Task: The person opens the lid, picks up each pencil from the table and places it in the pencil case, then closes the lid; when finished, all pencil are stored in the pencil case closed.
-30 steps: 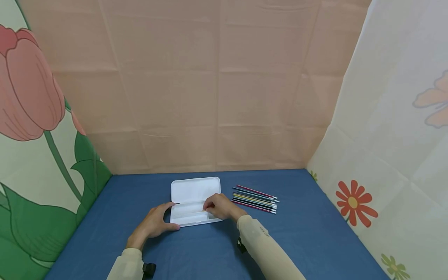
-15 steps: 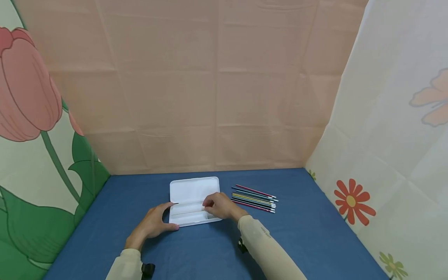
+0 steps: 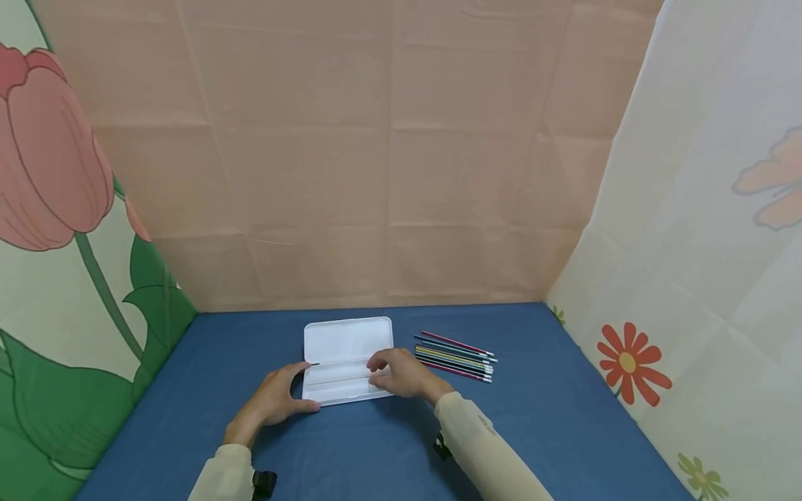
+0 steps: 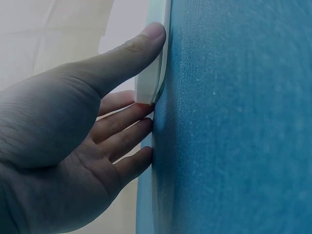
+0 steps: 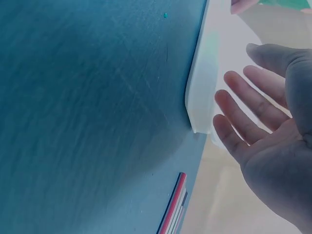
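A white pencil case [image 3: 341,392] lies on the blue tabletop with its lid [image 3: 347,339] raised at the back. My left hand [image 3: 276,398] holds the case at its left end, thumb along the front side and forefinger at the back. In the left wrist view, the thumb [image 4: 141,44] lies against the case's side while the other fingers reach round its corner. Over the right part of the case, my right hand [image 3: 404,374] hovers with relaxed, spread fingers and nothing between them. It hides the case's right end. Several pencils [image 3: 454,356] lie to the right.
Blue cloth [image 3: 351,452] covers the table. A plain tan cloth [image 3: 388,174] hangs behind it. Flower-printed cloths stand at the left [image 3: 94,313] and at the right [image 3: 677,278].
My right hand's fingers, pinched together inside the case before, have spread apart, and the hand has shifted slightly right. The left hand stays on the case; the pencils have not moved.
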